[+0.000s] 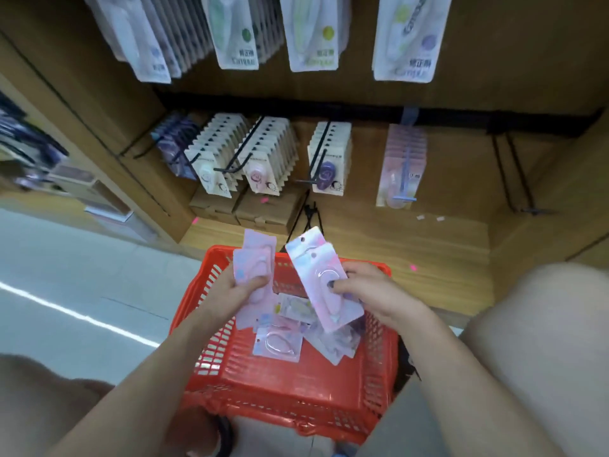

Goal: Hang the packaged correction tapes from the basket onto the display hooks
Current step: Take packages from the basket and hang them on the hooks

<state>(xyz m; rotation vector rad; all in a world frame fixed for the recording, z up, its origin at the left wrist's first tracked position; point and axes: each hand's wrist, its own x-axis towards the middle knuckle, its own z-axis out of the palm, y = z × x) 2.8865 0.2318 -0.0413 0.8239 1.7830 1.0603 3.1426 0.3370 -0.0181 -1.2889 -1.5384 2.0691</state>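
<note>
A red plastic basket (296, 394) stands on the floor below me with several pink and lilac correction tape packs (278, 344) lying inside. My left hand (235, 290) grips a small stack of pink packs (255, 258) above the basket's far left corner. My right hand (365, 288) pinches two overlapping pink-blue packs (313, 262), thumb on the clear blister. On the wooden display behind, black hooks (316, 166) carry rows of packs; one hook with a blue tag holds matching pink packs (403, 159).
Bare double hooks (514, 173) stick out at the right of the lower panel. Cardboard boxes (250, 209) sit on the bottom shelf under the hooks. Larger white packs (313, 31) hang on the upper row. My knees frame the basket on both sides.
</note>
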